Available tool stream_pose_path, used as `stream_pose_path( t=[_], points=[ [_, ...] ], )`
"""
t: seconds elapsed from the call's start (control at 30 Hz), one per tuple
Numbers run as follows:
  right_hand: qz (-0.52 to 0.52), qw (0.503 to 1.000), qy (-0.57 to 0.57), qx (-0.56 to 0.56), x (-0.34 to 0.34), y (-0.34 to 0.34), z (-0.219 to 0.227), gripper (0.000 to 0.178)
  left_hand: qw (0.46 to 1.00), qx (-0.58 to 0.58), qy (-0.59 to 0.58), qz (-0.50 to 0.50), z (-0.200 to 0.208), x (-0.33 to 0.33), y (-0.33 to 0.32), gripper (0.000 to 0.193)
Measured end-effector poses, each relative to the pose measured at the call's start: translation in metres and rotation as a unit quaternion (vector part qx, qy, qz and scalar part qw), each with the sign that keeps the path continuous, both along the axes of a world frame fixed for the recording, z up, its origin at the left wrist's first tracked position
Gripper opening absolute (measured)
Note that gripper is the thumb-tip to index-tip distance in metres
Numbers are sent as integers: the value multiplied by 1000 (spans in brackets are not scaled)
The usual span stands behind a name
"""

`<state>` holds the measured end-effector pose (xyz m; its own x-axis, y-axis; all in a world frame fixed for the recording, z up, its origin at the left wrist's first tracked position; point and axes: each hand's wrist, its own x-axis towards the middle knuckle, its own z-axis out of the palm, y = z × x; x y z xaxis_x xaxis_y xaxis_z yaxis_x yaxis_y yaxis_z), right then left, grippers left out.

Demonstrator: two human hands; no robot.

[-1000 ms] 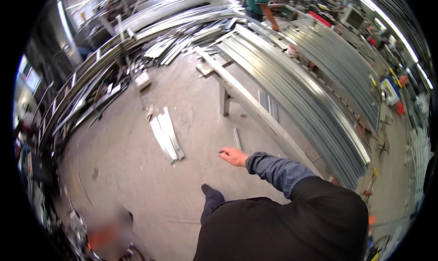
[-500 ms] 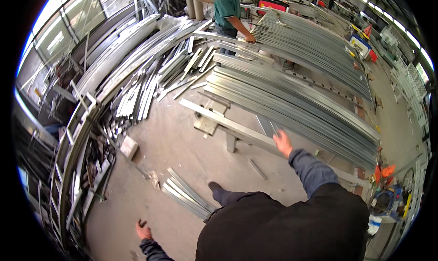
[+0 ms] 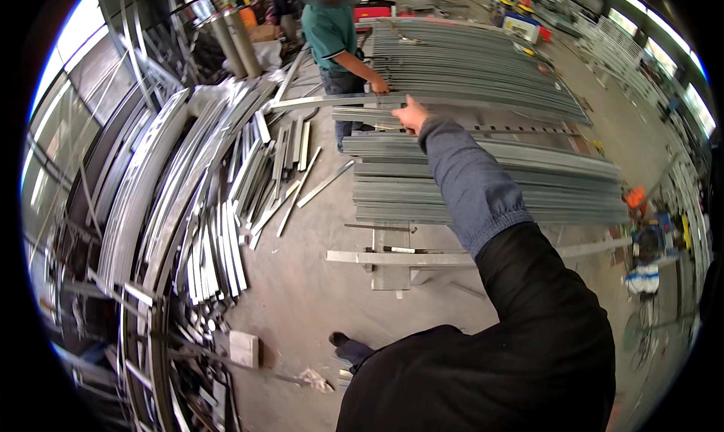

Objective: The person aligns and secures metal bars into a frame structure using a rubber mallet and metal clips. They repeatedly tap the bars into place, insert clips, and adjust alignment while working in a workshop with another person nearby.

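My right arm stretches far out over a stack of long grey metal profiles [image 3: 483, 177]. At its end my right hand [image 3: 412, 116] is open, with a finger extended and nothing visible held in it. The fingertips appear close to the short profiles [image 3: 366, 116] beyond the stack; whether they touch cannot be told. Past my hand, a co-worker in a green shirt [image 3: 329, 33] stands with a hand [image 3: 378, 86] at the edge of another spread of metal bars [image 3: 467, 66]. My left hand is out of the picture.
A metal beam [image 3: 422, 258] on a support runs between me and the stack. Loose offcuts [image 3: 219, 251] and curved profiles [image 3: 143, 175] lie along the left side. A pale block [image 3: 243, 350] rests on the floor near my foot. Orange material [image 3: 636, 197] lies right.
My right hand has moved forward and left, from beside the near stack to beyond it. My left hand has left the picture. The view has turned, showing more of the left side.
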<state>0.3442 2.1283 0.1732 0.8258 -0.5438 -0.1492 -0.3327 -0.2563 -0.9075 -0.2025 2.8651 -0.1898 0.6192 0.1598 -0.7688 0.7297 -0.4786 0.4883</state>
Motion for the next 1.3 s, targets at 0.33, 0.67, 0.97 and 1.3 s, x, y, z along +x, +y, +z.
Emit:
stream_pose_path(
  t=[0.33,0.67,0.97,1.3],
  points=[
    [-61,998,-15,19,79,70,-48,96,996,65,-22,-59,21,364,235,60],
    [-208,974,-62,65,161,20,-118,92,973,-106,-153,-139,50,791,233,49],
    [-246,965,-17,87,275,11,-165,93,937,67,-51,-338,35,885,146,50],
    [-352,933,-3,71,392,-18,-171,88,904,109,-86,-404,12,1118,90,52]
  ],
)
